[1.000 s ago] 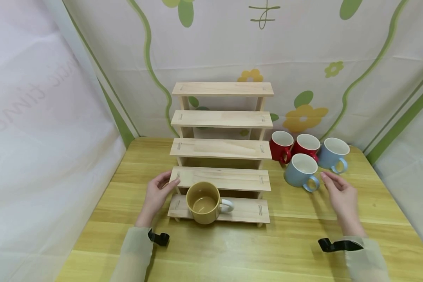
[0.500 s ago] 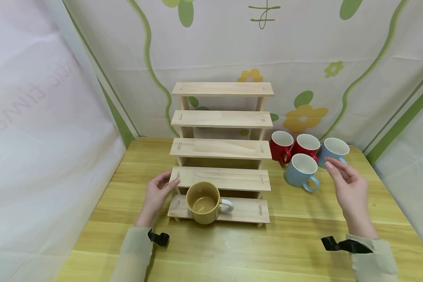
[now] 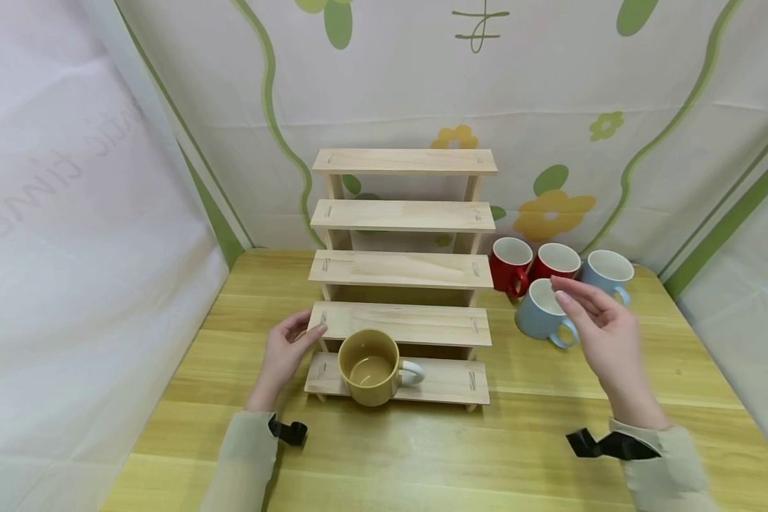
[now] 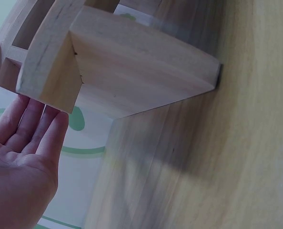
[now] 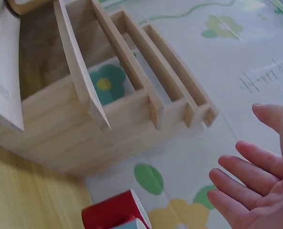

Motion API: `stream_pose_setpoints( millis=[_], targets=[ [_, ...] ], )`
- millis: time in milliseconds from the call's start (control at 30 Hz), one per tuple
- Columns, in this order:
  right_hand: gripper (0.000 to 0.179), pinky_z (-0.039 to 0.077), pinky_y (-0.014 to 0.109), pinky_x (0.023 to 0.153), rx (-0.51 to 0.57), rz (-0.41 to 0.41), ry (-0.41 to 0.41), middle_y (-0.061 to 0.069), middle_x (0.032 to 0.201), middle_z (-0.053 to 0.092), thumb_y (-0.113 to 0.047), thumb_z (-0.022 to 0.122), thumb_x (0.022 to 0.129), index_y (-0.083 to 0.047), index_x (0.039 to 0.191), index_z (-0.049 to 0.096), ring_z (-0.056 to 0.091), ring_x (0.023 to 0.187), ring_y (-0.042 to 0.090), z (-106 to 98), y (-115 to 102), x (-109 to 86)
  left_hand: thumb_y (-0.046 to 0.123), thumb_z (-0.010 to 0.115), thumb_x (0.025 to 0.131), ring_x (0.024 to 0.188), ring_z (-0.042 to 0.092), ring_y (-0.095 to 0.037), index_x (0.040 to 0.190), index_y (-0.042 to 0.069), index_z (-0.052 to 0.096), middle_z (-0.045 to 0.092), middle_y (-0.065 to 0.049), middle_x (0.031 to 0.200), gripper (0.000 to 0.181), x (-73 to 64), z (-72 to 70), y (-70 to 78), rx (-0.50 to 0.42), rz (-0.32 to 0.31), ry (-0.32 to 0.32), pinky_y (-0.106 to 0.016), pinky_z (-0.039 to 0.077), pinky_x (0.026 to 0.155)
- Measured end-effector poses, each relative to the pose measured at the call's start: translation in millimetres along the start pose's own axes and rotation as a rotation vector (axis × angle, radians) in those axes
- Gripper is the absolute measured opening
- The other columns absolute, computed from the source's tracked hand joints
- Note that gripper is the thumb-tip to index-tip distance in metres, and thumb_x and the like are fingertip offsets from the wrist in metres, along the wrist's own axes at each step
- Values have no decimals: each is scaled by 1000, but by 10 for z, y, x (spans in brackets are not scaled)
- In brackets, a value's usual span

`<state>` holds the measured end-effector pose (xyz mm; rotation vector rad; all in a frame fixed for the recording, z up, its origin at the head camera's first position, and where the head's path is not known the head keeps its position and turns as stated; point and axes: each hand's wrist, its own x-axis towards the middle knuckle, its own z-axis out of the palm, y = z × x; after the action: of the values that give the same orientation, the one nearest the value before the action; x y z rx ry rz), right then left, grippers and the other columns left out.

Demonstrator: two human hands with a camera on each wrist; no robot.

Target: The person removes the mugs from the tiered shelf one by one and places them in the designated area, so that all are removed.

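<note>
My left hand (image 3: 288, 350) pinches the left end of the second-lowest board of a pale wooden stepped shelf (image 3: 400, 267), thumb on top. In the left wrist view the fingers (image 4: 29, 121) touch that board's edge. A mustard-yellow mug (image 3: 362, 387) with a white handle stands upright on the lowest step. My right hand (image 3: 608, 341) hovers over the front light blue mug (image 3: 537, 316), hiding part of its rim. It holds nothing, and its fingers (image 5: 248, 171) are extended in the right wrist view.
Behind the front blue mug stand two red mugs (image 3: 505, 274) and another light blue mug (image 3: 598, 281), close together right of the shelf. The wooden table (image 3: 422, 455) ends at a white fabric backdrop (image 3: 384, 78) with printed flowers.
My right hand first moved right and away from the front blue mug's handle, then back left over that mug. My left hand and the yellow mug have stayed in place.
</note>
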<state>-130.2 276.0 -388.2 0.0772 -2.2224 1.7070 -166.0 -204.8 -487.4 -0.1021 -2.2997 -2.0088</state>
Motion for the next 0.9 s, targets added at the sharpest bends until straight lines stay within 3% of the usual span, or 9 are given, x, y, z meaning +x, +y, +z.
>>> stream_pose_setpoints(
  millis=[333, 600, 900],
  targets=[
    [34, 51, 18, 95, 61, -23, -173, 13, 130, 67, -17, 66, 102, -1, 132, 65, 63, 119, 17, 355, -117, -55, 16, 76, 95, 117, 60, -21, 136, -2, 60, 61, -18, 134, 48, -3, -3, 34, -11, -10, 6, -23, 51, 99],
    [31, 52, 24, 97, 122, -15, -269, 16, 126, 68, -12, 64, 102, 1, 130, 66, 65, 116, 17, 601, -80, -194, 16, 75, 95, 118, 59, -21, 136, -2, 60, 61, -18, 134, 47, -6, 0, 45, -12, -17, 2, -23, 50, 100],
    [29, 53, 26, 97, 149, 1, -352, 15, 128, 68, -13, 65, 102, -2, 129, 67, 64, 118, 19, 716, -8, -289, 15, 76, 95, 116, 60, -20, 135, -4, 60, 62, -20, 132, 47, 0, 12, 8, -1, -13, 12, -22, 51, 99]
  ],
)
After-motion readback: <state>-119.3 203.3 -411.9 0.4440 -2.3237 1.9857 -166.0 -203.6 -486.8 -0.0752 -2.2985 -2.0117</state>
